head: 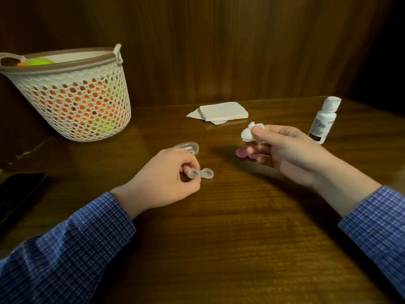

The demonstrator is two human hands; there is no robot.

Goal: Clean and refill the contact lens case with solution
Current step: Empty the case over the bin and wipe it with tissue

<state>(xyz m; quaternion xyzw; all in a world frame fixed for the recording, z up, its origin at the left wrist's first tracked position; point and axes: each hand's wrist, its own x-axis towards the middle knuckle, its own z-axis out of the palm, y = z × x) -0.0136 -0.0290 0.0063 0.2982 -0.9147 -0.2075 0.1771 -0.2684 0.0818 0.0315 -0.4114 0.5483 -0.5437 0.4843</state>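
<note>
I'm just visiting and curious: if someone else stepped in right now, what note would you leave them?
Left hand pinches the clear lens case, caps off, low over the table.
Right hand grips a crumpled tissue.
Two pink caps lie beneath the right hand.
Solution bottle stands far right; folded tissues lie at the back.
Done: case opened. Whether the wiping is finished cannot be told.
Left: refill both wells with solution, screw caps on.

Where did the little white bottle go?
The white bottle stands upright on the wooden table at the far right of the head view, just behind the right hand and right of the stack of tissues.
</note>
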